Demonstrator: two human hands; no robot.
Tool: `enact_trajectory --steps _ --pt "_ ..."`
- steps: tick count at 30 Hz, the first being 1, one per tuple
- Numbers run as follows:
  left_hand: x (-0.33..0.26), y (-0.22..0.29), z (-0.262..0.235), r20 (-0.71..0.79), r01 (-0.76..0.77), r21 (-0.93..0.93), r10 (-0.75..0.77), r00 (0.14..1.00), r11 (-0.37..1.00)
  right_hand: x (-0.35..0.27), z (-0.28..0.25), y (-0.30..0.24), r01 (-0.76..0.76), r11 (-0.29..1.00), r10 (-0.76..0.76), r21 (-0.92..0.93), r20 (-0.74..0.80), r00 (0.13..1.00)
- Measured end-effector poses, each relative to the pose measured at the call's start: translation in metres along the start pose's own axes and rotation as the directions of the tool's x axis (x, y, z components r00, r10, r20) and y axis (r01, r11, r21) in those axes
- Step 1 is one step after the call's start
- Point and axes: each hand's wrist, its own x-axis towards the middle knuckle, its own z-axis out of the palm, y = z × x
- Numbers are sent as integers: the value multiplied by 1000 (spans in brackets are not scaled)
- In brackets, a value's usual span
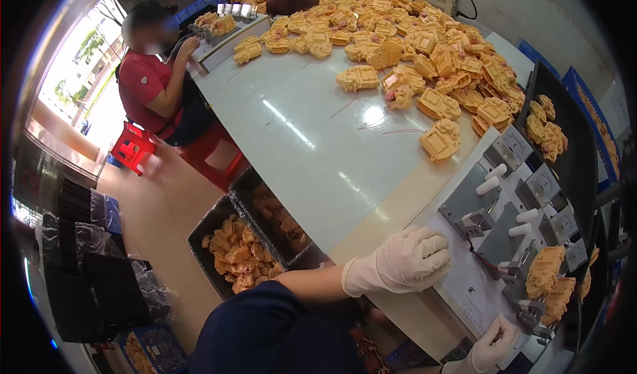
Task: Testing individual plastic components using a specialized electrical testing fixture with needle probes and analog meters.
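My left hand (pixel 411 261), in a white glove, is closed with curled fingers over the table's near edge, beside the bench fixture. What it may hold is hidden. Lower right, my right hand (pixel 494 346), gloved too, has its fingers drawn together at the fixture's near edge; I cannot make out anything in them. The white fixture board (pixel 458 281) carries grey blocks, metal clamps and white-handled levers (pixel 488 185). On its right end, near my right hand, sit orange moulded plastic parts (pixel 545 271).
A large heap of orange parts (pixel 438 55) covers the table's far side, some with thin pink wires. Lined bins of parts (pixel 239 258) stand below the table's left edge. A black tray (pixel 541 132) lies right. Across the table sits a co-worker (pixel 156 82) at another fixture.
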Motion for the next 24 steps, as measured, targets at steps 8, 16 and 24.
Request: enact_trajectory --steps 8,16,24 --pt "6 2 7 -49 -29 -24 28 998 999 17 -8 -27 228 958 -265 -171 -237 935" --pt "8 4 5 -48 -23 -5 23 999 1000 18 -8 -27 223 967 -245 -122 -223 943" --pt "6 2 6 -36 -21 -28 20 999 999 17 -9 -27 227 968 -245 -107 -205 948"
